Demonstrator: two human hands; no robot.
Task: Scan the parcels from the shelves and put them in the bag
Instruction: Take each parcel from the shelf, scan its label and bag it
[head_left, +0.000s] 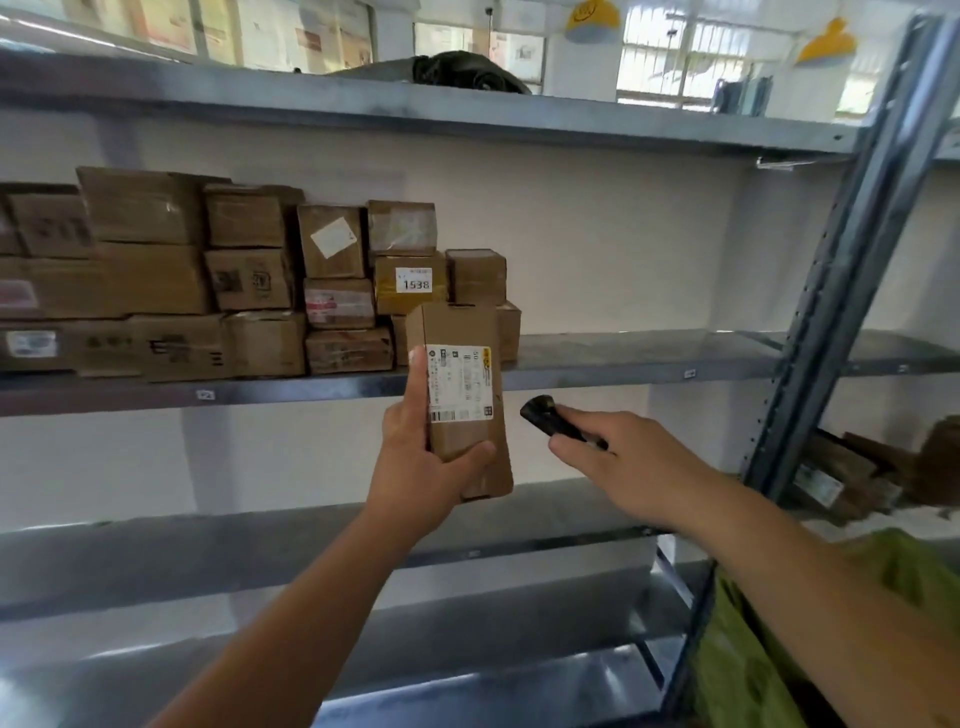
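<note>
My left hand (421, 462) grips a small brown cardboard parcel (457, 327) upright in front of the shelves, its white shipping label (460, 384) facing me. My right hand (623, 457) holds a small black scanner (545, 418), its head pointing left toward the parcel's label from a short gap away. A stack of several more cardboard parcels (234, 280) fills the left part of the middle shelf (623, 358). A green bag (753, 649) hangs at the lower right, under my right forearm.
The grey metal shelving has an upright post (841, 291) at the right. More brown parcels (857, 473) lie on the neighbouring shelf at far right. A dark bag (467, 70) lies on the top shelf. The lower shelves (260, 551) are bare metal.
</note>
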